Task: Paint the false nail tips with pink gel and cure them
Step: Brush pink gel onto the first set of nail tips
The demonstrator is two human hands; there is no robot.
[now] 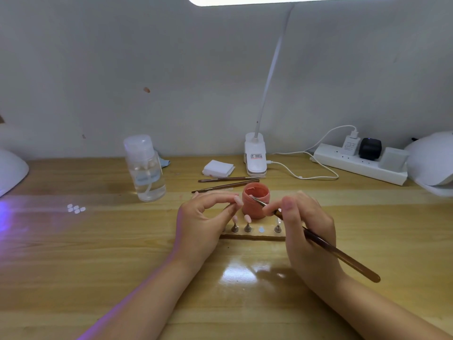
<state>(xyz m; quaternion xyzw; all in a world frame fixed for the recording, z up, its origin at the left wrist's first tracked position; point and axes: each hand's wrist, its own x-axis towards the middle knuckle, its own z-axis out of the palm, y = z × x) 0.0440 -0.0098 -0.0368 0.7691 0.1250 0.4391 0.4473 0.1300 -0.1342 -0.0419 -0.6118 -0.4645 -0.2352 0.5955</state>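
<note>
wide wooden table (pixel 98 253) fills the view, white wall behind it. a white dome lamp (pixel 431 160) sits at the far right edge and another dome lamp (pixel 9 170) pokes in at far left, throwing purple light across the wood. a power strip (pixel 358 165) lies along the back right, a clip-on desk lamp (pixel 255 155) stands at the back centre, a clear pump bottle (pixel 145 168) back left. now the hands: left hand (pixel 203 222) has thumb and forefinger curled together, pinching a small stand with a pink nail tip (pixel 237 200) right beside the jar. right hand (pixel 304 227) grips a long brown brush (pixel 343 256), its tip dipped at the rim of the open pink gel jar (pixel 255 200). just in front of the jar, between the hands, a wooden holder (pixel 252 235) carries little metal stands, two of them topped with pink tips (pixel 247 219). two spare brushes (pixel 228 182) lie behind the jar, white wipes (pixel 218 167) behind those, and a few loose pale tips (pixel 76 208) rest well off to the left.
</note>
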